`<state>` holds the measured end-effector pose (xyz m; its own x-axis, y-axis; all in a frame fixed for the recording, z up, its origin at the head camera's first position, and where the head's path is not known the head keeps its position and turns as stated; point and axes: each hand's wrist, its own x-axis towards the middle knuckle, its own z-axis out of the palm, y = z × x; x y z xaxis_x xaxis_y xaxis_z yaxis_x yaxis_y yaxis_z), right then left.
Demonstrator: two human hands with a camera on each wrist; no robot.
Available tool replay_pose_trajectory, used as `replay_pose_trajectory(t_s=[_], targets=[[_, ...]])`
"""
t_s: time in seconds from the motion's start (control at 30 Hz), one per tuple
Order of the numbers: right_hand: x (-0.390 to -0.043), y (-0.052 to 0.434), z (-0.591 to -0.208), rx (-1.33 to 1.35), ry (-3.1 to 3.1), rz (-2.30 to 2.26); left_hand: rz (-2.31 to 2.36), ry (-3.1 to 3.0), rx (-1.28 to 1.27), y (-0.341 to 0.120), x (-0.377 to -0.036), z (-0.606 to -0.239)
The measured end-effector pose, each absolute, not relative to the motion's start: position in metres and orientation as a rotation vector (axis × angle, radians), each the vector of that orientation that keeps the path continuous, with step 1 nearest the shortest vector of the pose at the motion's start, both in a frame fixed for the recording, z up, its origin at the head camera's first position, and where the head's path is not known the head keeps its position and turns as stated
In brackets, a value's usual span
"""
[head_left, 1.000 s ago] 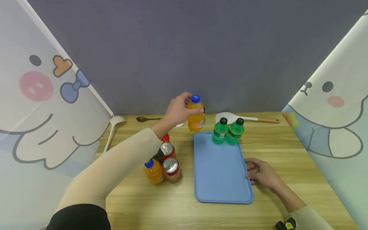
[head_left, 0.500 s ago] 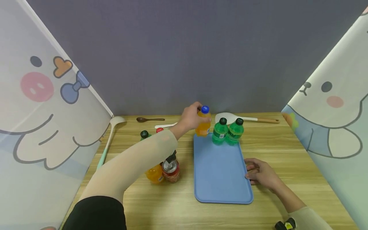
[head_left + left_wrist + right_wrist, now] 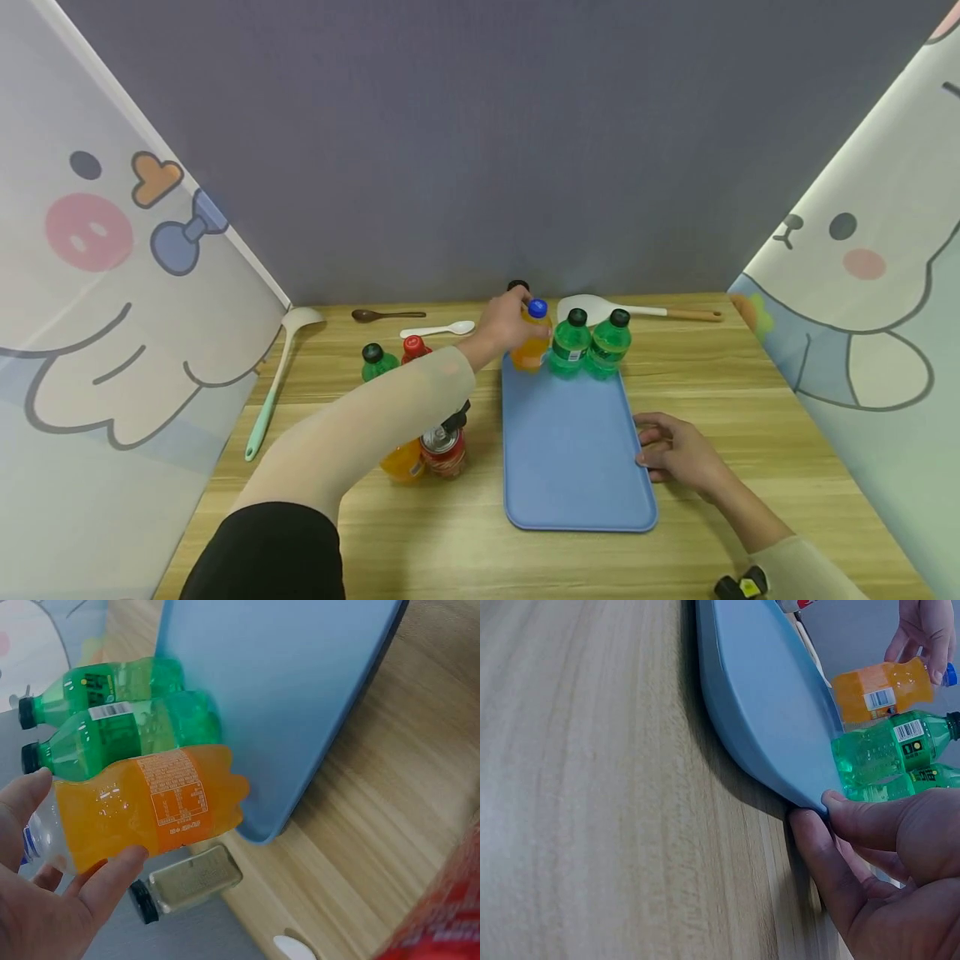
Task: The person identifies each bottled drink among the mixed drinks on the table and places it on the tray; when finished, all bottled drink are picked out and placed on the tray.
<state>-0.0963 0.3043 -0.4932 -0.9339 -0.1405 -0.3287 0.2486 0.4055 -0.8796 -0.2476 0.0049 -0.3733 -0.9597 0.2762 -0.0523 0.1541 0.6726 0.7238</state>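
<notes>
A: Delta vs a second ago?

B: Left hand (image 3: pixel 501 321) has come down. The orange bottle (image 3: pixel 533 339) was held in the air behind the tray (image 3: pixel 573 454); now it stands upright on the tray's far left corner, touching the nearer of two green bottles (image 3: pixel 569 345).

A: Grip?

B: Fingers and thumb curled round the orange bottle near its blue cap; the left wrist view shows the thumb on top and fingers under it.

A: Right hand (image 3: pixel 678 452)?

B: Unchanged. Thumb and fingers pinch the tray's right rim, thumb on top.

A: Tray contents?

B: Three bottles in a row along the far edge: orange, green, green (image 3: pixel 608 345). The near part is bare.

A: Off the tray?

B: Left of it on the table (image 3: pixel 750 417): a can (image 3: pixel 444 450), another orange bottle (image 3: pixel 401 462), a green one (image 3: pixel 377 363), a red one (image 3: pixel 415 348). A jar (image 3: pixel 186 883) lies just behind the tray corner.
</notes>
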Motion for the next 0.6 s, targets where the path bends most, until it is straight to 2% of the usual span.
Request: replay_pose_trajectory(t_s=[0.6], targets=[[-0.098, 0.305, -0.494, 0.093, 2.296, -1.557, 1.156, 2.693, 0.352, 0.004, -0.254, -0.392]])
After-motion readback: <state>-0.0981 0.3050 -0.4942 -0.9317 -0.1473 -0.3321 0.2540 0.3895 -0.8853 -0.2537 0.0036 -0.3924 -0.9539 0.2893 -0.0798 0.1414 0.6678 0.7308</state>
